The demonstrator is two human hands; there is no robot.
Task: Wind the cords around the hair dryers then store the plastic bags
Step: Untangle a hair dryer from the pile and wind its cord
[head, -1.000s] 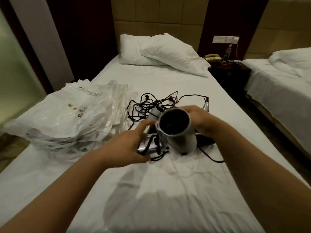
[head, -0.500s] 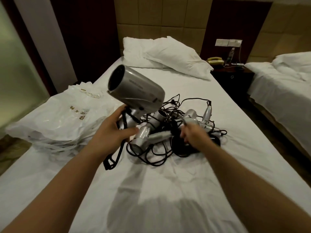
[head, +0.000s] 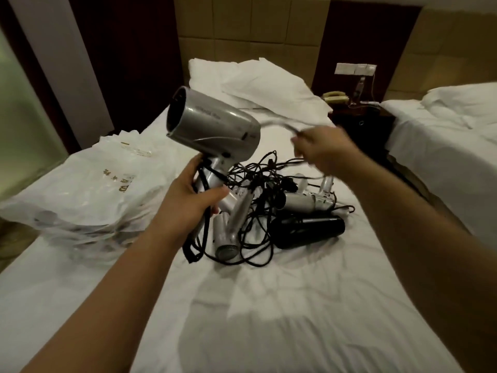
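A: How far along was the job at that point?

B: Barely begun, by my read. The tangle of black cords [head: 258, 184] lay loose on the white bed sheet [head: 269, 305], and around that tangle sat the small silver hair dryers [head: 228, 227] and one black cylindrical hair dryer [head: 309, 232], none of them wrapped. The heap of clear plastic bags with gold lettering [head: 88, 189] sat well to the left of the tangle, not stored.

A: And the one in the air?

B: The big silver hair dryer [head: 212, 130] was held up above the left edge of the tangle, nozzle pointing left. The left hand [head: 188, 203] had its fingers curled snug round the handle, thumb across the front, with a few loops of black cord trapped under the grip and hanging below.

A: The other hand?

B: The right hand [head: 320, 149] was up above the right side of the tangle, blurred with motion. Its fingers looked curled, apparently pinching a length of cord that swept back toward the raised dryer, but the blur made that hard to confirm.

A: So what remained?

B: Nearly everything: every cord to wind, then the bags.
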